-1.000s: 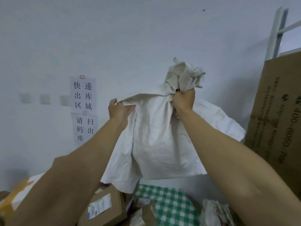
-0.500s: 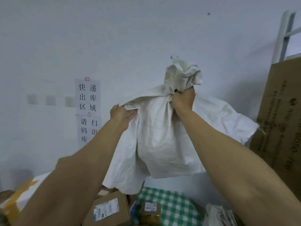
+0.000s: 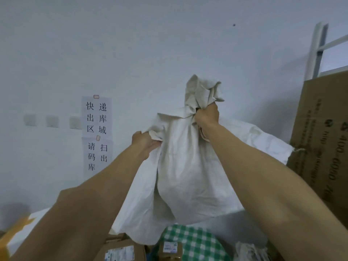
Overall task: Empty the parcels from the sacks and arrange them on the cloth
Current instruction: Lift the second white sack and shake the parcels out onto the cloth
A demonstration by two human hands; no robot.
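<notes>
A large white woven sack hangs upside down in front of me, held high against the wall. My right hand grips its bunched top corner. My left hand grips a fold of the sack's edge lower and to the left. Below the sack lies a green-and-white checked cloth. On it rest a brown cardboard parcel with a white label and a smaller brown parcel.
A tall flattened cardboard sheet leans at the right against a white metal frame. Paper signs hang on the white wall. Crumpled white sacking lies at the lower right. A yellow-taped box sits at the lower left.
Both hands have shaken the sack: its top sank a little and the body swung. A small brown parcel has appeared on the checked cloth below.
</notes>
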